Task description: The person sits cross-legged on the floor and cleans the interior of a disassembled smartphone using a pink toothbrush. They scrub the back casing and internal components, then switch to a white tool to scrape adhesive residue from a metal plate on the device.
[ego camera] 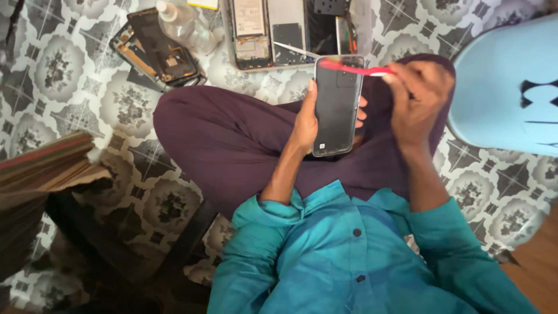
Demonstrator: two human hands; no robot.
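My left hand point(306, 119) grips a dark smartphone point(336, 107) upright over my lap, thumb on its left edge and fingertips showing past its right edge. My right hand point(419, 96) holds a red toothbrush point(354, 68) by its handle. The brush lies across the top of the phone, its head near the top left corner. I sit cross-legged in dark purple trousers and a teal shirt.
A tray point(290, 32) with opened phones and parts lies on the patterned floor ahead. To its left are a dismantled phone frame point(157, 49) and a clear bottle point(183, 23). A light blue stool point(508, 87) stands at the right; striped cloth point(40, 168) at the left.
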